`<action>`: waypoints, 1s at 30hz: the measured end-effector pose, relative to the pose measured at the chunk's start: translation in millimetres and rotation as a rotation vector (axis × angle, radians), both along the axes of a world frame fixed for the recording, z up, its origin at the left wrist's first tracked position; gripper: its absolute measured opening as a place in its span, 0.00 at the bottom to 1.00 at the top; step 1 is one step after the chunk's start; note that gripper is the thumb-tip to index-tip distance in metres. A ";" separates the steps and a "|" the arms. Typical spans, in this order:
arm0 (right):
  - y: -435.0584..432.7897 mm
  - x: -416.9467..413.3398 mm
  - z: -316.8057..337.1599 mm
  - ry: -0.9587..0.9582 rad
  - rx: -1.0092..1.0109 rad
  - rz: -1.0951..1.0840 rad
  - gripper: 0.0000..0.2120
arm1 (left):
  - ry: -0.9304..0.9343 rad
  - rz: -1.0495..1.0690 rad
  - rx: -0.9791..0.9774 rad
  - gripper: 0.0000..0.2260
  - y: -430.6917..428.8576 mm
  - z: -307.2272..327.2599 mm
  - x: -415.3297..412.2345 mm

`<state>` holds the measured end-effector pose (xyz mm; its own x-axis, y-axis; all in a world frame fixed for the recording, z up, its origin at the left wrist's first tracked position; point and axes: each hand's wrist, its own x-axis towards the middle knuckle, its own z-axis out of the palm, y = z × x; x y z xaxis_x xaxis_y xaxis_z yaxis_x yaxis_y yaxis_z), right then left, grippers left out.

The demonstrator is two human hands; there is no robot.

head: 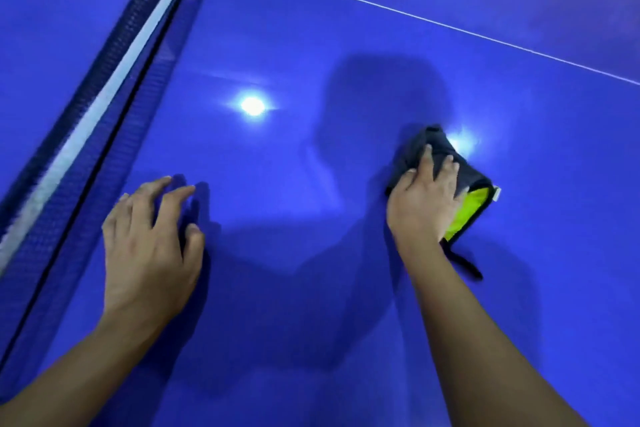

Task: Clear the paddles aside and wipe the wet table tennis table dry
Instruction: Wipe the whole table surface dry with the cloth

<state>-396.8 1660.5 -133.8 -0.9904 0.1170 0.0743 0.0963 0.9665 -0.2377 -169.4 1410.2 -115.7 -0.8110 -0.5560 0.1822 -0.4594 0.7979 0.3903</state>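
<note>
The blue table tennis table (311,45) fills the view, glossy, with ceiling lights reflected in it. A folded cloth (474,191), dark grey outside and lime green inside, lies on the table at the right. My right hand (424,201) presses flat on the cloth with straight, spread fingers. My left hand (152,239) rests on the bare table surface near the net, its fingers spread and fingertips touching the table. No paddles are in view.
The net (104,90), dark mesh with a white top band, runs diagonally along the left side, close to my left hand. A white centre line (415,15) crosses the table at the upper right.
</note>
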 end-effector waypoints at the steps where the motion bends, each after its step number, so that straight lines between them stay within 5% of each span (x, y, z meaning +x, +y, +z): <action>1: -29.8 2.0 -2.2 0.034 0.004 0.090 0.27 | -0.001 0.023 0.017 0.21 -3.9 -0.6 5.4; 10: -268.2 59.2 -3.8 0.066 -0.043 0.913 0.27 | 0.006 0.082 0.172 0.21 -27.5 -0.7 35.5; 16: -290.6 49.6 -2.8 0.007 -0.054 1.073 0.25 | -0.036 0.117 0.116 0.20 -20.3 0.6 12.4; 21: -232.0 -12.0 -5.6 0.055 -0.114 0.874 0.26 | -0.056 0.031 0.077 0.19 -1.1 6.5 -29.6; 30: 40.4 -163.1 -5.4 0.031 -0.035 0.244 0.25 | 0.003 -0.201 0.046 0.20 75.9 2.1 -171.2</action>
<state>-559.9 1700.9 -139.1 -0.9869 -0.1226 0.1054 -0.1470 0.9515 -0.2702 -340.6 1486.2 -113.5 -0.9060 -0.3905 0.1630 -0.2913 0.8550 0.4291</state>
